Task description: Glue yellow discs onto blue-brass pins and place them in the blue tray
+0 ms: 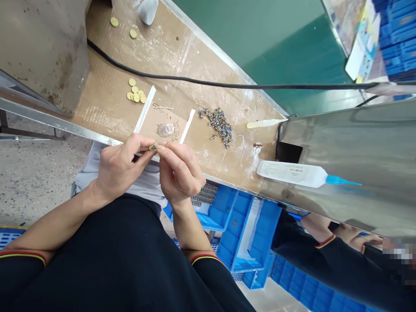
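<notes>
Over the near edge of the bench, my left hand [118,164] is closed, pinching a small yellow disc [151,147] between thumb and fingertips. My right hand [182,173] meets it there, its thumb and forefinger closed on a tiny blue part [155,147] against the disc. Fingertips hide most of both pieces. Just beyond my hands lies a small clear plastic piece [166,129] with tiny pins scattered beside it. A pile of small blue-and-brass parts [221,125] lies to the right. Several loose yellow discs [136,94] lie to the left.
A black cable [195,79] crosses the cardboard-covered bench [175,47]. On the right are a white bottle with a blue nozzle [292,173] and a pale flat stick [266,123]. Blue trays [224,212] stand below the edge. A metal panel [354,138] mirrors a person.
</notes>
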Motion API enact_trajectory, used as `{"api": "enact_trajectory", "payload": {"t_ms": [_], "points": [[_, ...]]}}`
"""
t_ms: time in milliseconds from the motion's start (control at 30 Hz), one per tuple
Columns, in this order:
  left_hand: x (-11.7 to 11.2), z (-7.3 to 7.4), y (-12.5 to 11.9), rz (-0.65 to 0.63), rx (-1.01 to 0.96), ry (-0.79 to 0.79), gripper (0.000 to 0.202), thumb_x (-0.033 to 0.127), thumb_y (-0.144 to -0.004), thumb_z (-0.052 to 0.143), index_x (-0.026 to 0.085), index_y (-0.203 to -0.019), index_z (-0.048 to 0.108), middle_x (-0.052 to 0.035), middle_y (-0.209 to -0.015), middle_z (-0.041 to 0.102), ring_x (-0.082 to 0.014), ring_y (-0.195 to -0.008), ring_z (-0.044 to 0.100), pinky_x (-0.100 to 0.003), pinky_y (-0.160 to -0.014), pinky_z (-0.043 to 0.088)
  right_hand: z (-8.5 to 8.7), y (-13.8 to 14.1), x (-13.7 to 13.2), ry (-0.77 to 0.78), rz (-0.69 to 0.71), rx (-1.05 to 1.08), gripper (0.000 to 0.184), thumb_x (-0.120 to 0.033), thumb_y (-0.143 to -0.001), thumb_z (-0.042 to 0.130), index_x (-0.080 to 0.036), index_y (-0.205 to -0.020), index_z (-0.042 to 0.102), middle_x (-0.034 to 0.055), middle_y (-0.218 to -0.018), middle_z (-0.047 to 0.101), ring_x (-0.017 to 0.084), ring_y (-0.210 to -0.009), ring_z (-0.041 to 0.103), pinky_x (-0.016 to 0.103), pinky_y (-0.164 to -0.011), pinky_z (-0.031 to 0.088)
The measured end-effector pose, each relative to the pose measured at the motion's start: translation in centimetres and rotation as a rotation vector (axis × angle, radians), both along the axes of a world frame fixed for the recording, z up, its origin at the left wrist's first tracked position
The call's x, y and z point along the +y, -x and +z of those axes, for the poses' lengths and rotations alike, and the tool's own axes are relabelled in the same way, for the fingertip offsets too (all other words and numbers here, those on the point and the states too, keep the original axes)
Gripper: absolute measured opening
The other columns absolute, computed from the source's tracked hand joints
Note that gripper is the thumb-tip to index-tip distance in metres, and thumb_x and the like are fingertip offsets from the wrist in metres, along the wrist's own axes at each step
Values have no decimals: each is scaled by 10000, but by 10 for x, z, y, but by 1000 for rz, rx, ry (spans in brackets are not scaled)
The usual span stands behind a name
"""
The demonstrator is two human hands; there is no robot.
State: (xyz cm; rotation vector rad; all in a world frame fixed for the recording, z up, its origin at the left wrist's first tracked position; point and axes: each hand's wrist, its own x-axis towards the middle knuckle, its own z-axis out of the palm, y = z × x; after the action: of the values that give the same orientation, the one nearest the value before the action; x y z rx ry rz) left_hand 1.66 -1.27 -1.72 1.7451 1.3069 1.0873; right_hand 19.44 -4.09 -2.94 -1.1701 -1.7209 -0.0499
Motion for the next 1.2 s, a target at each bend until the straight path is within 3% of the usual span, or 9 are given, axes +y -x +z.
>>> {"api": "enact_trajectory", "payload": {"t_ms": [100,333,600,800,1000,1100,1200], "points": [[0,0,1,-17,15,-15,150,472,-1148,810,325,-1155,839,2,-1069,934,-250,-954,932,-365,-797,737,1,-1,0,-14,26,6,517,-87,-1097,749,-346,-1542,796,46,-1247,910,239,-1127,910,400,-990,777],[0,2,0,-35,46,-38,124,420,-1162,775,314,-1138,834,-13,-1068,934,-247,-924,927,-362,-765,710,-4,-4,-4,16,32,2,583,-120,-1107,746,-420,-1607,757,29,-1290,910,256,-1143,915,428,-1018,783],[-1,-1,-5,-31,85,-58,144,363,-1160,727,279,-1150,844,-17,-1055,932,-214,-879,910,-302,-767,699,-14,-5,-6,-13,42,0,603,-87,-1071,781,-372,-1603,779,56,-1304,910,270,-1173,912,423,-1041,791],[-5,12,-3,-128,-89,6,158,252,-1138,729,267,-1275,806,-25,-1200,934,-200,-1036,928,-267,-894,742,-9,-5,-9,-134,-45,-79,583,-98,-1034,839,-358,-1555,809,55,-1265,916,271,-1068,912,431,-916,820],[-7,21,-1,-111,-170,24,125,231,-1121,778,274,-1228,826,-3,-1152,936,-209,-1012,934,-280,-900,768,3,-3,-13,-173,-51,-108,397,-181,-1055,850,-315,-1429,851,48,-1206,922,246,-1031,917,375,-878,809],[-8,24,-1,-93,-156,35,149,221,-1112,797,293,-1237,832,8,-1161,937,-213,-1011,936,-282,-904,777,11,-4,-12,-80,-60,57,322,-252,-1125,779,-327,-1435,825,38,-1166,923,246,-1015,908,429,-864,796],[-10,24,0,-87,-103,33,244,203,-1107,796,318,-1320,826,11,-1201,935,-222,-1056,936,-292,-942,782,17,-4,-11,125,-33,265,279,-198,-1122,769,-345,-1350,836,10,-1112,910,230,-1050,889,451,-939,771]]}}
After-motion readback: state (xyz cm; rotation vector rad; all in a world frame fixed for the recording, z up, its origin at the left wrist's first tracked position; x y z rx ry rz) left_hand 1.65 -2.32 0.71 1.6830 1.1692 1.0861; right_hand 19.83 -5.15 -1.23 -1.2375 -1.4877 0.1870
